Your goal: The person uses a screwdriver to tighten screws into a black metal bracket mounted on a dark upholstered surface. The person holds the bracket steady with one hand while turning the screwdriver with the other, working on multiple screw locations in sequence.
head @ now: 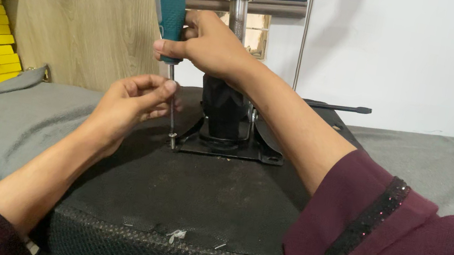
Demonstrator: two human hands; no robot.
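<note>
Gripping the teal handle, the right hand (210, 44) is closed round an upright screwdriver (170, 8), whose tip is set on a screw (173, 137) at the corner of the black metal plate (224, 145). The shaft is pinched and steadied by the left hand (135, 99). Just right of the hands a chair column (237, 17) crowds the handle; open black underside (196, 197) lies nearer the body.

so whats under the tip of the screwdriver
A screw stands under the screwdriver tip, at the corner of the black metal plate on the black seat base. Its lower end and any hole are hidden.
</note>
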